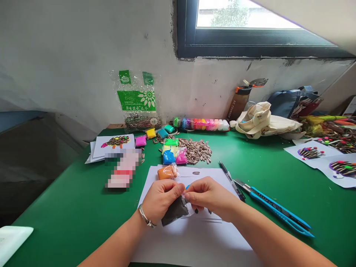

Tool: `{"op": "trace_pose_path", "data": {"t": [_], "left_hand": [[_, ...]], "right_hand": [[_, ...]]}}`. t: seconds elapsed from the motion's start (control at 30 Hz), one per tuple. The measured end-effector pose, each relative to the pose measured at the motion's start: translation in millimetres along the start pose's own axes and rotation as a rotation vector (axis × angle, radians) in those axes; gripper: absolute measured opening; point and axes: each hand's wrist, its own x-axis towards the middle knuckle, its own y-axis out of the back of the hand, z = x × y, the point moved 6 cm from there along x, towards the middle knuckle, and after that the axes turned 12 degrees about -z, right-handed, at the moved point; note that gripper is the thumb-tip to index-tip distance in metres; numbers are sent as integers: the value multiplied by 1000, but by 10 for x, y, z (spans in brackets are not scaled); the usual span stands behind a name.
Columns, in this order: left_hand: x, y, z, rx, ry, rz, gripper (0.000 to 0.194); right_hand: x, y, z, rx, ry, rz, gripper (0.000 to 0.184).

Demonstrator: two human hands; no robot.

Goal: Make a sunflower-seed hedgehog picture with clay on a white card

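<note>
My left hand (162, 197) pinches a small clear packet of black clay (175, 212) over a white sheet of paper (191, 237). My right hand (209, 196) pinches the packet's top edge from the other side, fingers pressed together. An orange clay packet (167, 172) lies on the paper just beyond my left hand. A single sunflower seed (196, 172) rests on the paper behind my hands. A silver bracelet circles my left wrist.
A pile of sunflower seeds (196, 150) and several coloured clay packets (172, 154) lie on the green table (72, 207). A black pen (231, 180) and blue utility knife (278, 212) lie to the right. A seed bag (138, 102), bottle (240, 100), cloth bag (261, 120) and finished seed pictures (322, 154) stand farther back.
</note>
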Motion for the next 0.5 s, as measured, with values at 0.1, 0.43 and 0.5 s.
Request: {"op": "trace_pose_path", "data": {"t": [0.1, 0.43, 0.5], "left_hand": [[-11, 6, 23, 9, -12, 2, 52], [-151, 21, 289, 312, -299, -4, 34], [-201, -23, 362, 483, -434, -20, 29]], "right_hand": [[2, -15, -18, 113, 1, -33, 27], [-2, 67, 22, 159, -20, 71, 21], [-2, 86, 36, 159, -25, 70, 19]]}}
